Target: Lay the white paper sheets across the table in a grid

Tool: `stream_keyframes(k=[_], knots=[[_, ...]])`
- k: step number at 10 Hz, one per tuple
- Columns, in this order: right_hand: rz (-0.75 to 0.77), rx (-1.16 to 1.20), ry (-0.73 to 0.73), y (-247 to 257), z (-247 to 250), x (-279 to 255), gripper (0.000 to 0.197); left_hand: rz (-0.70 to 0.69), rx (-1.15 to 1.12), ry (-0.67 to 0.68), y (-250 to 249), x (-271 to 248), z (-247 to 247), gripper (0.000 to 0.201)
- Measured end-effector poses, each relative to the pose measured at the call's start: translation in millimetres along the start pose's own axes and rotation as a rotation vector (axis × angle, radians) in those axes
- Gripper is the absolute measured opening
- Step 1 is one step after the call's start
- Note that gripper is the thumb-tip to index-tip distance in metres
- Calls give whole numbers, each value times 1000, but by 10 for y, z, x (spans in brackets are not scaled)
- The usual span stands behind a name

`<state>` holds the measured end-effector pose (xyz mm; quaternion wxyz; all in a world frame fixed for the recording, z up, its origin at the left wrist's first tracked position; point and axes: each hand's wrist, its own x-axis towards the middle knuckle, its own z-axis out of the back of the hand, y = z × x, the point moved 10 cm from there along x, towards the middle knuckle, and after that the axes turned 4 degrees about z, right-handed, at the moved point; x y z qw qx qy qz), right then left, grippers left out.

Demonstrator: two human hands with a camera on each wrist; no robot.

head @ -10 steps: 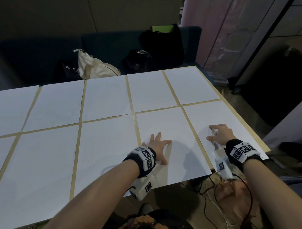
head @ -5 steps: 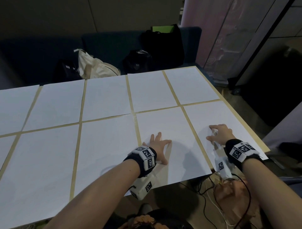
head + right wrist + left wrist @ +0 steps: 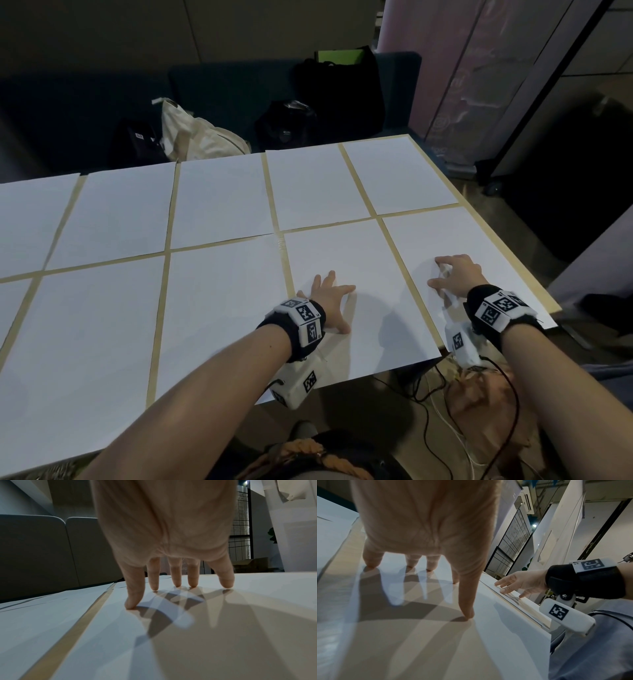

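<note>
White paper sheets lie in two rows across the tan table (image 3: 524,274), with narrow strips of table showing between them. My left hand (image 3: 330,299) presses flat, fingers spread, on the near sheet second from the right (image 3: 346,260). In the left wrist view its fingertips (image 3: 467,613) touch that sheet (image 3: 419,649). My right hand (image 3: 455,274) rests on its fingertips on the near right-end sheet (image 3: 452,236). The right wrist view shows all five fingertips (image 3: 133,605) on this sheet (image 3: 223,635). Both hands hold nothing. Both sheets overhang the table's near edge.
Behind the table stands a dark sofa (image 3: 222,89) with a cream tote bag (image 3: 198,137) and black bags (image 3: 339,85) on it. Cables (image 3: 428,387) hang below the near edge. A dark partition (image 3: 555,85) stands to the right.
</note>
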<state>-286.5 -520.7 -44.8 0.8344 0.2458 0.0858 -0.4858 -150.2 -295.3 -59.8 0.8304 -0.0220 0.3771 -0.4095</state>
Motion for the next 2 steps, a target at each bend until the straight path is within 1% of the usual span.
stream_keyframes(k=[2], knots=[[38,19,-31,67,-1,40,55,5,-22,-48,23,22,92,84]])
